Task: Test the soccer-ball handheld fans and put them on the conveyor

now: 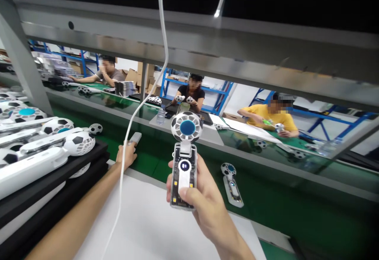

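A green belt (pixel 296 208) crosses the frame, carrying a football-patterned fan (pixel 233 189) right of centre; black trays (pixel 100 157) at left hold white fans (pixel 79 143).

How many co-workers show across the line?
3: a person in a greyish top at left, a person in black mid-picture, a person in yellow at right. Others may be hidden behind the metal beam.

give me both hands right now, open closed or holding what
Left hand: at a white device; cannot tell whether open or closed on it.
Right hand: closed, holding a soccer-ball-topped device, ball end up.
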`<state>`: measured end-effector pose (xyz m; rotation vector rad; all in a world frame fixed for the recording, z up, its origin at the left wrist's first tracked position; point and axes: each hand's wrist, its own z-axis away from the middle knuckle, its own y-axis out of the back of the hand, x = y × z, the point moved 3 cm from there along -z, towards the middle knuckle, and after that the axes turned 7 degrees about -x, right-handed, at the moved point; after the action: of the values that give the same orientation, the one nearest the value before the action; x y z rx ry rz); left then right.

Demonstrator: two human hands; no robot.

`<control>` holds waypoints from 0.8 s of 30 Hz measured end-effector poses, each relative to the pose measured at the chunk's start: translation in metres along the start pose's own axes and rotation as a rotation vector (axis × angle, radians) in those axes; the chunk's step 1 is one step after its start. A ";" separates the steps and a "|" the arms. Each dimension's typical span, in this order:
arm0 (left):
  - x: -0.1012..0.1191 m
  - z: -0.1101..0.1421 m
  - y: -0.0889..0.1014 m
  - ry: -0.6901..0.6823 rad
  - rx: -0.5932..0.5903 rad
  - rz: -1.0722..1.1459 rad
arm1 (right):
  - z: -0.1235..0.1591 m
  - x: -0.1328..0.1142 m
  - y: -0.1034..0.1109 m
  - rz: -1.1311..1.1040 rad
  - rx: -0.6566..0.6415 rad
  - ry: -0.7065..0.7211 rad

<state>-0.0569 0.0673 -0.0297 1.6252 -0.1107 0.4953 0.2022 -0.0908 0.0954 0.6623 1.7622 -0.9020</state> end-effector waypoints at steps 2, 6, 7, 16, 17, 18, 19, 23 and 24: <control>0.006 0.002 0.008 -0.027 -0.001 0.011 | 0.001 -0.001 0.001 -0.014 0.004 0.011; 0.028 0.011 0.038 -0.092 0.034 0.055 | 0.001 -0.005 0.001 -0.034 -0.003 0.081; 0.034 0.016 0.046 -0.112 0.043 0.072 | 0.001 -0.006 0.001 -0.033 -0.004 0.085; 0.087 0.057 0.066 -0.291 -0.035 0.287 | 0.006 -0.014 -0.002 -0.012 0.074 0.074; 0.089 0.057 0.062 -0.299 -0.037 0.317 | 0.006 -0.015 -0.002 -0.002 0.064 0.075; 0.090 0.057 0.057 -0.307 -0.036 0.350 | 0.006 -0.015 -0.002 0.008 0.053 0.077; 0.090 0.055 0.053 -0.313 -0.037 0.386 | 0.007 -0.015 -0.001 0.016 0.045 0.079; 0.082 0.044 0.031 -0.323 -0.081 0.534 | 0.007 -0.015 0.000 0.027 0.053 0.085; 0.079 0.040 0.024 -0.321 -0.102 0.572 | 0.007 -0.015 0.000 0.021 0.065 0.089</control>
<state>0.0156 0.0425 0.0211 1.5519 -0.8435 0.6433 0.2110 -0.0973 0.1080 0.7723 1.8073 -0.9304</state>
